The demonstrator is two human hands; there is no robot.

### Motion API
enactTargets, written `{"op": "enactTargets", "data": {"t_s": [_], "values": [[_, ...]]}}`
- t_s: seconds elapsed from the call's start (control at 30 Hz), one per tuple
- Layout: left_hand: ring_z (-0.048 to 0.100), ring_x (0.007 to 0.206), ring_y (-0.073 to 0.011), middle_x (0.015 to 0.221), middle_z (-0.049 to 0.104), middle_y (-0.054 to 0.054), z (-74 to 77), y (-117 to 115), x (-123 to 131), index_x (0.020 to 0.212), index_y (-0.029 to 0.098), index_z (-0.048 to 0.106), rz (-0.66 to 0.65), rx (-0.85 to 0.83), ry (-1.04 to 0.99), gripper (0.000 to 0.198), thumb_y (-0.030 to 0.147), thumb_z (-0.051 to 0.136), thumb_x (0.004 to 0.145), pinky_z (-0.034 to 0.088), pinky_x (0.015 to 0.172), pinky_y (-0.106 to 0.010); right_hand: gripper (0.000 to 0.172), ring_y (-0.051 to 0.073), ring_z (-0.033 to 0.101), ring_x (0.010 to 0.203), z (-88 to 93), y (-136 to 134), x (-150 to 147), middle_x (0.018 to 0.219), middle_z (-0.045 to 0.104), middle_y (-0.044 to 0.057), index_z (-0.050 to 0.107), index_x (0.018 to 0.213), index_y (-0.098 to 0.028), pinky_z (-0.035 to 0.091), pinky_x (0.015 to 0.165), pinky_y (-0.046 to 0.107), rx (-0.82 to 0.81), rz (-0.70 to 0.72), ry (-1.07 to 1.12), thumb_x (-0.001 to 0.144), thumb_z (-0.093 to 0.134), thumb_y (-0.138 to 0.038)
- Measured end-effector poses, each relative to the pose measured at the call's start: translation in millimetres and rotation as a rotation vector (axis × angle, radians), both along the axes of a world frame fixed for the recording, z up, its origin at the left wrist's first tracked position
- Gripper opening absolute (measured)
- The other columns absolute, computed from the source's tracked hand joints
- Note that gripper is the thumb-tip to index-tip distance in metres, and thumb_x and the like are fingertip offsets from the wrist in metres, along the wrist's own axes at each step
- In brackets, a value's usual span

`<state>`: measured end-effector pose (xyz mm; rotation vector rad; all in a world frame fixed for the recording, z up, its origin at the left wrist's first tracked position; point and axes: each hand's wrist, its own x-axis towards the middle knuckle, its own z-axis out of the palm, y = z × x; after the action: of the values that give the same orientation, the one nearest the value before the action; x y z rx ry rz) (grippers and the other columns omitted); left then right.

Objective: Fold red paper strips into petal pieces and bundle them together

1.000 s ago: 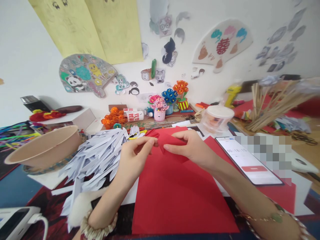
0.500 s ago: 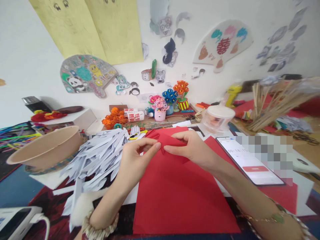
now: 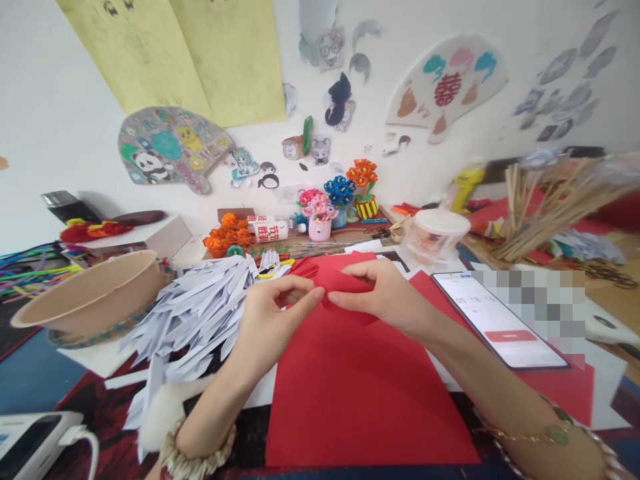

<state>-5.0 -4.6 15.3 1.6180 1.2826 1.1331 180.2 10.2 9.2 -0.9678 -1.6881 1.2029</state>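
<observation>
Between my two hands is a small folded piece of red paper (image 3: pixel 342 283), held above a stack of red paper sheets (image 3: pixel 365 400). My left hand (image 3: pixel 277 303) pinches its left edge between thumb and forefinger. On the other side, my right hand (image 3: pixel 383 293) grips the piece with thumb below and fingers above. The fingers hide part of the folds. Just behind my left fingertips, pointed red folded pieces (image 3: pixel 304 267) show. A heap of folded white paper strips (image 3: pixel 200 313) lies left of my left hand.
A phone with a running timer (image 3: pixel 500 327) lies at the right. A beige bowl (image 3: pixel 90 293) stands at the left, a white device with a cable (image 3: pixel 40 440) at the near left. Flower pots (image 3: pixel 320 231), a lidded tub (image 3: pixel 435 233) and wooden sticks (image 3: pixel 540 213) are along the back.
My left thumb has shifted slightly right along the folded red paper, closer to my right thumb. Both hands keep their grip, and the rest stays in place.
</observation>
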Motion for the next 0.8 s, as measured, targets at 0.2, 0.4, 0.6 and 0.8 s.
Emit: {"op": "enactTargets", "data": {"t_s": [0.2, 0.4, 0.6, 0.8], "values": [[0.049, 0.056, -0.0100, 0.061, 0.061, 0.001, -1.3, -1.7, 0.6, 0.067, 0.015, 0.069, 0.013, 0.005, -0.048, 0.023, 0.037, 0.075, 0.071, 0.035, 0.053, -0.022, 0.018, 0.007, 0.038, 0.048, 1.6, 0.2, 0.5, 0.057, 0.051, -0.006, 0.061, 0.064, -0.016, 0.024, 0.044, 0.022, -0.039, 0.007, -0.003, 0.076, 0.072, -0.022], [0.049, 0.058, -0.0101, 0.063, 0.063, 0.000, -0.2, -0.6, 1.6, 0.069, 0.015, 0.070, -0.009, -0.033, -0.078, 0.023, 0.037, 0.076, 0.070, 0.036, 0.054, -0.021, 0.021, 0.006, 0.040, 0.048, 0.9, 1.2, 0.7, 0.057, 0.052, -0.006, 0.059, 0.062, -0.017, 0.026, 0.044, 0.022, -0.074, 0.022, 0.025, 0.075, 0.074, -0.024], [0.047, 0.057, -0.0094, 0.062, 0.060, 0.001, -0.6, -0.4, 1.5, 0.067, 0.015, 0.070, 0.015, -0.030, -0.066, 0.022, 0.036, 0.076, 0.071, 0.035, 0.053, -0.021, 0.026, 0.006, 0.039, 0.047, 0.7, 1.1, 1.1, 0.057, 0.051, -0.007, 0.055, 0.060, -0.017, 0.026, 0.043, 0.021, -0.129, 0.031, 0.055, 0.075, 0.074, -0.026], [0.045, 0.054, -0.0087, 0.059, 0.057, 0.002, -3.1, -0.2, 2.3, 0.066, 0.015, 0.069, 0.019, 0.018, -0.037, 0.024, 0.038, 0.073, 0.074, 0.033, 0.051, -0.020, 0.022, 0.007, 0.043, 0.048, -0.3, -0.1, 1.0, 0.059, 0.055, -0.006, 0.061, 0.064, -0.017, 0.028, 0.044, 0.021, -0.122, 0.024, 0.052, 0.077, 0.073, -0.030]]}}
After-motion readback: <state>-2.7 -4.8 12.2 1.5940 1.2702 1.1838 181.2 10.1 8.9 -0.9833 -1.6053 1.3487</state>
